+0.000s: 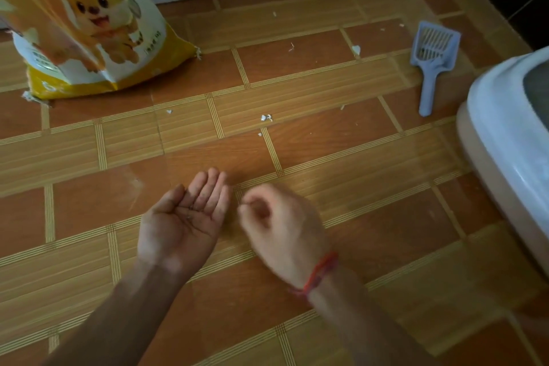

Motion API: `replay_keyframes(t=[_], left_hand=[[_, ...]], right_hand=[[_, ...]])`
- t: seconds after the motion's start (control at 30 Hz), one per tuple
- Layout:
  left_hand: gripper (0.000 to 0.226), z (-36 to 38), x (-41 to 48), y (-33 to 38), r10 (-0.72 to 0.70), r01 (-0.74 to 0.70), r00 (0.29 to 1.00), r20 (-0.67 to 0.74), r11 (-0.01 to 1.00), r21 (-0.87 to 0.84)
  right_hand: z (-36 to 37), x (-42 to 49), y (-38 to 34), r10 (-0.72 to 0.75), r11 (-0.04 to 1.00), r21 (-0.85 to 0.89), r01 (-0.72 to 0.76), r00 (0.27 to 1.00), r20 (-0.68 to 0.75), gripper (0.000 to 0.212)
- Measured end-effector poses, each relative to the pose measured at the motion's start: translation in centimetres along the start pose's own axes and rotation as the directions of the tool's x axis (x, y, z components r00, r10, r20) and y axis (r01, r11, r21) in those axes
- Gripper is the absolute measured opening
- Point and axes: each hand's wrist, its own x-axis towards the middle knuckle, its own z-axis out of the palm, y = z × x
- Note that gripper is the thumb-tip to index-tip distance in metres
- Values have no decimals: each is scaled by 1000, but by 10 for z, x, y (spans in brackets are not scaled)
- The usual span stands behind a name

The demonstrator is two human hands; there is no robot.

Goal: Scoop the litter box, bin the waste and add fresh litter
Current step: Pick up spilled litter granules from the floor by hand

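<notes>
A person crouched over the orange-and-tan tiled floor with both hands out in front and neither on a tool. The left hand lay palm up, fingers straight and relaxed, with only dark specks on the skin. The right hand, a red thread bracelet at its wrist, was just beside it. Its fingers were curled in and its thumb met the forefinger. The blur made it impossible to say whether a crumb was pinched there, and nothing recognisable showed in the grip.

The pale blue slotted plastic litter scoop lay flat on the tiles, well ahead of the right hand and off to its right, touched by no one. Its long axis ran roughly away from the person, with the handle end pointing back toward the hands and the slotted head at the far end. The right hand was plainly the nearer one, so a reach forward and to the right would probably meet the handle first.

The white-rimmed plastic litter box stood farther right of that hand, near the scoop but apart from it. The yellow-and-white litter bag printed with a cartoon animal stood far ahead of the left hand, on its left. White scraps dotted the floor beyond the fingertips. Scooping looked not yet begun.
</notes>
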Motion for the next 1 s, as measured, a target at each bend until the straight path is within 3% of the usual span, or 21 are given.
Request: replay_keyframes(t=[0.07,0.1,0.2,0.33,0.4,0.67,0.8,0.9,1.0], left_hand=[[28,-2,-2,-2,11,-10,1000,-28,999,30],[26,-1,-3,-3,1,0,999,-37,999,38],[57,-4,-4,-8,-3,5,998,-62,999,47],[45,-2,-6,-15,-21,27,996,-91,998,64],[27,1,-8,-17,-28,33,997,-71,998,59],[46,3,-9,-22,-30,35,997,-70,997,72],[44,3,-11,-25,-39,45,997,-64,995,91],[57,3,-10,-32,-67,73,996,-65,993,97],[59,6,-10,-43,-111,116,993,-50,986,118]], right_hand=[[-28,-8,11,87,995,66,-80,988,-126,4],[-35,-14,21,110,993,47,-105,987,-117,4],[-32,-18,42,258,966,-14,-258,966,-13,4],[-30,-29,45,294,956,-5,-294,956,24,13],[-27,-30,45,298,954,-26,-298,954,30,13],[-28,-25,41,272,958,-110,-264,960,65,13],[-30,-25,30,234,972,-26,-234,972,-3,12],[-34,-24,8,166,983,95,-157,982,-92,9],[-36,-23,-12,113,980,177,-95,989,-94,7]])
